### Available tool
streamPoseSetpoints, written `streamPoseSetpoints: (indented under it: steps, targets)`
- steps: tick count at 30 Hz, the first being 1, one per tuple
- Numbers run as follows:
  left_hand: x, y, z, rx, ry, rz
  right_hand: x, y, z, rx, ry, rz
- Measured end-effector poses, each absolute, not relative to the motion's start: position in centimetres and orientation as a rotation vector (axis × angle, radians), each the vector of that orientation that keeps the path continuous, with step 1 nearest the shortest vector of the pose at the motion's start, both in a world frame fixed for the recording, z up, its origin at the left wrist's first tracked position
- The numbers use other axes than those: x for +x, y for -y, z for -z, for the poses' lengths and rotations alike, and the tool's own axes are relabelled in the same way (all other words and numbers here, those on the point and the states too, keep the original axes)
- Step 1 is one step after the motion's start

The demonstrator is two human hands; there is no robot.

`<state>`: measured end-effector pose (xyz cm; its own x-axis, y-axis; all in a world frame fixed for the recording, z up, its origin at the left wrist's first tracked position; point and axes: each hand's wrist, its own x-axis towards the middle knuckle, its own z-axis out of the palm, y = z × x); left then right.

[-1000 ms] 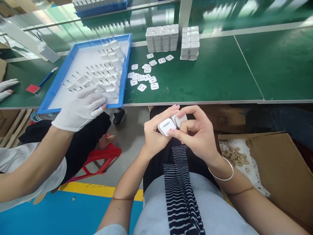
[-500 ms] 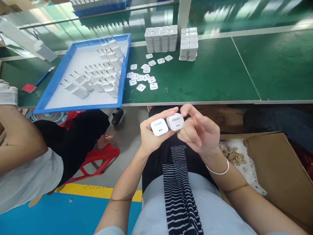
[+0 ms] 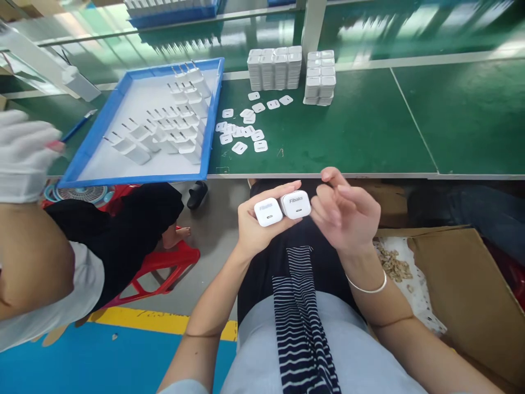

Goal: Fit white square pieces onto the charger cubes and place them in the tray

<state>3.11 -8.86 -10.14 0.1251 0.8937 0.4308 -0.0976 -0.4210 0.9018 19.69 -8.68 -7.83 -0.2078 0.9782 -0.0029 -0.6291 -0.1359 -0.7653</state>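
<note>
My left hand [image 3: 254, 234] is closed around two white chargers held side by side above my lap. The left charger [image 3: 268, 212] and the right charger [image 3: 296, 204] face me with their end faces, each with grey lettering and a small port slot. Just to the right of them is my right hand [image 3: 348, 213], its fingers loosely bent and apart, the index finger raised. Nothing shows between its fingers, and its bent fingertips come close to the right charger's edge.
On the green bench stands a blue-rimmed tray [image 3: 211, 126] of white plug chargers. Beside it lie loose white face plates [image 3: 260, 146], with stacks of plates [image 3: 274, 68] behind. At left is a co-worker's gloved hand [image 3: 24, 153]. An open cardboard box [image 3: 463, 279] stands at right.
My right hand has moved right, away from the right charger. My left hand keeps both chargers. The co-worker's gloved hand has come further into view at left, over the red piece.
</note>
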Motion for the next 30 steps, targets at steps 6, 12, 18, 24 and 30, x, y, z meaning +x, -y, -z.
streamPoseSetpoints:
  steps: [6, 12, 18, 24, 30]
  targets:
    - [2.3, 8.5, 10.4, 1.699, -0.932, -1.506, 19.2, 8.2, 8.9, -0.782, 0.979, -1.865]
    - [0.0, 8.4, 8.6, 1.951, -1.094, -1.443, 19.0, 6.0, 7.7, -0.646, 1.063, -1.944]
    - [-2.9, 9.8, 6.9, 1.752, -1.598, -1.322, 16.0, 3.0, 6.9, -0.693, 1.074, -1.926]
    - [-5.6, 12.6, 5.3, 1.691, -1.848, -1.023, 11.7, 1.4, 7.6, -0.715, 1.089, -1.852]
    - [-6.1, 12.9, 4.4, 1.892, -1.953, -0.980, 7.2, -7.1, 3.3, -0.842, 1.513, -0.930]
